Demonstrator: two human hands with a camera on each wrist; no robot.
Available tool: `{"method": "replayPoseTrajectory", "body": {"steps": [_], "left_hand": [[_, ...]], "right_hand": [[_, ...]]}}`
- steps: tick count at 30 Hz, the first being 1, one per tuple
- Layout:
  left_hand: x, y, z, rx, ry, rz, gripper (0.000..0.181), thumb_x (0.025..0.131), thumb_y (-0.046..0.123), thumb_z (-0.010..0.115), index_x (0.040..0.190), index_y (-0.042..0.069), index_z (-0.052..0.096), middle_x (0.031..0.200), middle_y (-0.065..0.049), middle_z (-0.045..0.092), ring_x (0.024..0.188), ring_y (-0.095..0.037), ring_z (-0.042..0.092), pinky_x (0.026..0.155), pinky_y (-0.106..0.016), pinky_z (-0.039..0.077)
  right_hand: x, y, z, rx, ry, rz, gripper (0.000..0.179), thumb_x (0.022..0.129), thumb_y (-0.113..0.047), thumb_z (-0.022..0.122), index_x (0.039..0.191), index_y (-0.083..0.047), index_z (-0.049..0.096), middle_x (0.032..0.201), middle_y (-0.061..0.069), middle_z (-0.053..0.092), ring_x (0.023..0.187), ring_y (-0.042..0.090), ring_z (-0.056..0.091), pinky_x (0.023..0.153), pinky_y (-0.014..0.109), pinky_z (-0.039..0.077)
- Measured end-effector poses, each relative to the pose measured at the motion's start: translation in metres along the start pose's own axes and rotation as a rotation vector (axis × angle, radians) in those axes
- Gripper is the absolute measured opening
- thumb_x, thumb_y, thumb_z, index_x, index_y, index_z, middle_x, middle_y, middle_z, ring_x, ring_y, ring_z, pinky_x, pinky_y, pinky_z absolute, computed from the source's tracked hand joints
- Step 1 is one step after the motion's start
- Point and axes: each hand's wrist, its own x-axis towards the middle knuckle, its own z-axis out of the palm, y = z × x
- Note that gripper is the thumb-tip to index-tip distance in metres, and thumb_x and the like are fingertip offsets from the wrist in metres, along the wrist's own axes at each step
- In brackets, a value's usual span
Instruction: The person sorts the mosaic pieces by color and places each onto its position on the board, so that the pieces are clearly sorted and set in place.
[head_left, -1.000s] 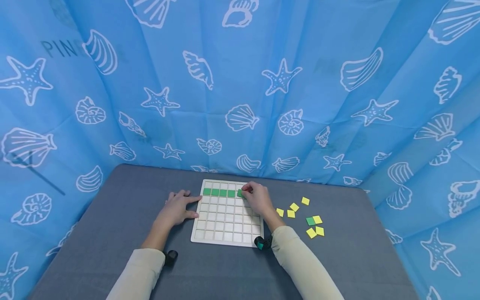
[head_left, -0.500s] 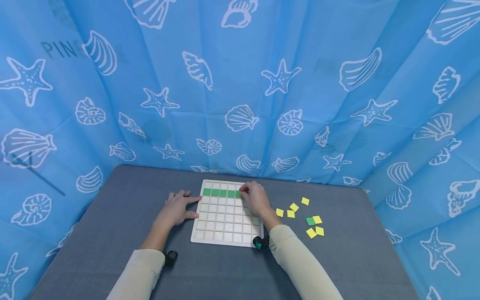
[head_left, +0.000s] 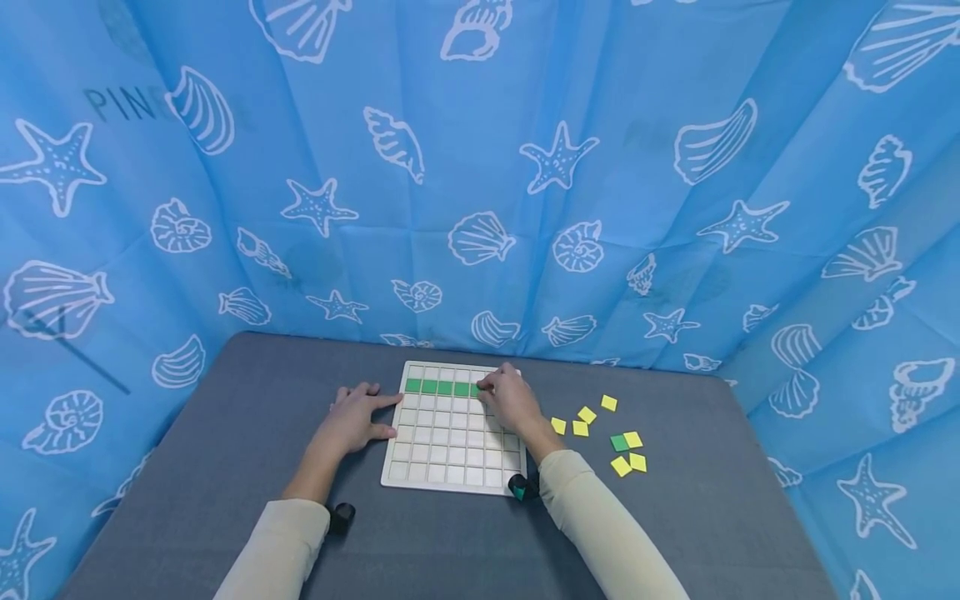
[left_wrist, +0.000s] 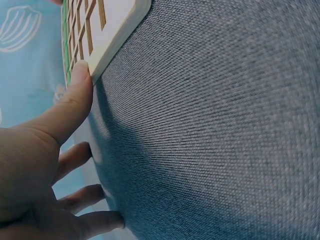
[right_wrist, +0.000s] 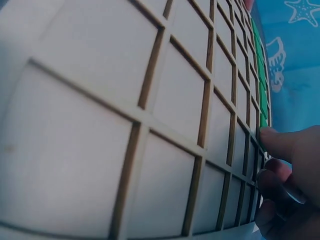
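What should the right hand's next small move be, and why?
Probably a light press on the fifth green tile to settle it: it lines up with the other four green tiles on the board, but the right hand, fingertips at it, partly covers it, so whether it lies flat cannot be told.

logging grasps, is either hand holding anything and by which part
The right hand is at the right edge of the fifth green tile on the board; whether it pinches it cannot be told. The left hand only touches the board's left edge.
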Motion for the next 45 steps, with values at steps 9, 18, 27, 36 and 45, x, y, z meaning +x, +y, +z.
{"method": "replayPoseTrajectory", "body": {"steps": [9, 18, 27, 36, 45], "left_hand": [[0.001, -0.001, 0.000, -0.006, 0.003, 0.011, 0.066, 0.087, 0.034, 0.080, 0.149, 0.029, 0.055, 0.160, -0.022, 0.040, 0.139, -0.050, 0.036, 0.110, -0.075, 0.032], [0.000, -0.001, 0.001, -0.011, 0.000, 0.005, 0.067, 0.087, 0.033, 0.080, 0.149, 0.028, 0.055, 0.160, -0.022, 0.040, 0.139, -0.050, 0.036, 0.111, -0.074, 0.032], [0.000, 0.001, 0.001, -0.001, 0.006, 0.003, 0.066, 0.087, 0.033, 0.080, 0.148, 0.028, 0.056, 0.159, -0.022, 0.041, 0.139, -0.050, 0.037, 0.110, -0.074, 0.034], [-0.001, 0.000, 0.000, 0.003, 0.004, 0.000, 0.066, 0.087, 0.034, 0.080, 0.148, 0.028, 0.056, 0.159, -0.023, 0.041, 0.139, -0.050, 0.036, 0.110, -0.074, 0.033], [-0.001, 0.002, 0.000, 0.018, 0.005, -0.006, 0.067, 0.087, 0.034, 0.080, 0.148, 0.028, 0.055, 0.159, -0.022, 0.042, 0.139, -0.051, 0.036, 0.110, -0.074, 0.034]], "right_hand": [[-0.005, 0.001, -0.008, -0.064, -0.039, -0.046, 0.026, 0.097, -0.025, 0.072, 0.116, -0.009, 0.078, 0.107, 0.007, 0.061, 0.088, 0.017, 0.056, 0.072, 0.031, 0.048], [-0.018, 0.006, -0.012, -0.150, 0.048, -0.153, 0.028, 0.098, -0.029, 0.070, 0.118, -0.010, 0.076, 0.112, 0.012, 0.061, 0.101, 0.028, 0.056, 0.084, 0.045, 0.049], [-0.031, 0.012, -0.012, -0.234, 0.157, -0.168, 0.046, 0.099, -0.038, 0.067, 0.136, -0.011, 0.062, 0.136, 0.020, 0.055, 0.121, 0.039, 0.053, 0.096, 0.055, 0.048], [-0.044, 0.018, -0.015, -0.291, 0.163, -0.147, 0.069, 0.098, -0.051, 0.063, 0.152, -0.012, 0.046, 0.158, 0.026, 0.037, 0.150, 0.053, 0.028, 0.122, 0.068, 0.024], [-0.054, 0.028, -0.020, -0.306, 0.079, -0.067, 0.084, 0.097, -0.066, 0.053, 0.162, -0.018, 0.031, 0.169, 0.023, 0.019, 0.156, 0.053, 0.010, 0.123, 0.071, 0.013]]}}
